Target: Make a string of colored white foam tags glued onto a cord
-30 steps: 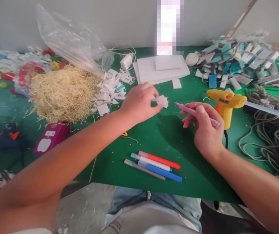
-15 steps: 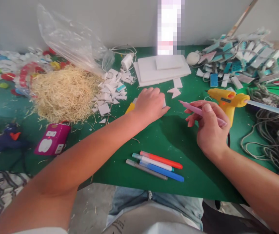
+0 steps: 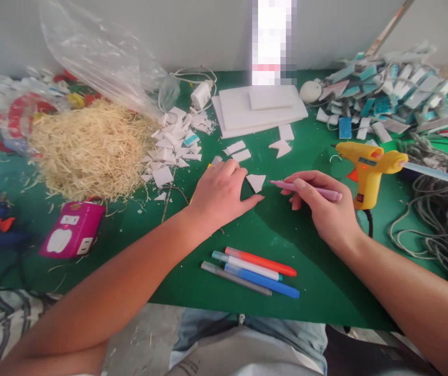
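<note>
My left hand (image 3: 220,193) rests palm down on the green mat (image 3: 279,230), fingers loosely spread and holding nothing. Its thumb points at a small white foam triangle (image 3: 256,181) lying just to its right. A yellow sliver of some tool (image 3: 210,166) peeks out from behind the knuckles. My right hand (image 3: 326,209) grips a pink pen (image 3: 310,189) held nearly level, its tip aimed left and a short way from the triangle. More small white offcuts (image 3: 239,151) lie beyond the left hand.
A yellow glue gun (image 3: 367,167) stands right of the pen. Several markers (image 3: 255,266) lie near the front edge. Straw pile (image 3: 86,146), plastic bag (image 3: 102,57), foam scraps (image 3: 173,149), white foam boards (image 3: 259,107), blue-white pieces (image 3: 384,89), grey cord (image 3: 443,219) and a magenta power strip (image 3: 71,235) surround the mat.
My left hand let go of the jagged white piece it held up and came down flat on the mat beside a white triangle. My right hand lowered the pen toward the triangle.
</note>
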### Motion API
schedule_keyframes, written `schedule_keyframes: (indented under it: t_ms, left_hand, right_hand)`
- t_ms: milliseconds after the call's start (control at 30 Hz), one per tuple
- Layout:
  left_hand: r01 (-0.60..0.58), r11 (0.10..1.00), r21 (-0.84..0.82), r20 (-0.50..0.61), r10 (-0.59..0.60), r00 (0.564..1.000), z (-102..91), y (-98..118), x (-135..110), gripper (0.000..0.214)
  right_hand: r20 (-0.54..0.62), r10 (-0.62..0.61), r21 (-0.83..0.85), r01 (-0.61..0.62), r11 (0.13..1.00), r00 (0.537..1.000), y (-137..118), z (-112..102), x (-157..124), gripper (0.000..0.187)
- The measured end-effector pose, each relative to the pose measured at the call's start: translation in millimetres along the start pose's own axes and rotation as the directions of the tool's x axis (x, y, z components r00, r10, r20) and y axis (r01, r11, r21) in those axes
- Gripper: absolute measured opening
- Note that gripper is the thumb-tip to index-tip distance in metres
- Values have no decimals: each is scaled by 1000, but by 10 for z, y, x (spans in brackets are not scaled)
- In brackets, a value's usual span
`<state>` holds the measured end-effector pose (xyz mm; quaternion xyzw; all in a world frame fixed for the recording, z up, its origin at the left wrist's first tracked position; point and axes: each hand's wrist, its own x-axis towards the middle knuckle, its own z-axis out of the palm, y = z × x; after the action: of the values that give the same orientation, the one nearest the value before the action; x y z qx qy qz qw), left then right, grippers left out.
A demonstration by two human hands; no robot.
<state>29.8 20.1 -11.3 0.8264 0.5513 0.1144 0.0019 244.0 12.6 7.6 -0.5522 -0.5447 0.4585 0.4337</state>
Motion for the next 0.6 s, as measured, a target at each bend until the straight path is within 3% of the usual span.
schedule_keyframes:
  t_ms: [100, 333, 433, 600]
  left_hand:
    - [-13, 999, 46, 4, 13, 1000, 10, -4, 49, 36]
    - [-224, 971, -82, -73, 218, 973, -66, -218, -115, 34]
    - [-259, 962, -87, -118, 249, 961, -48, -241, -163, 42]
    - [-285, 949, -133, -141, 266, 954, -1, -206, -150, 28]
  right_hand:
    - [1, 8, -26, -8, 1000, 1000, 5, 3, 14, 20]
    - [43, -1, -84, 5, 996, 999, 26, -7, -6, 26]
    - [81, 9, -91, -2, 996, 997, 15, -8, -13, 34]
    - [80, 29, -88, -22, 996, 996, 2, 1, 7, 33]
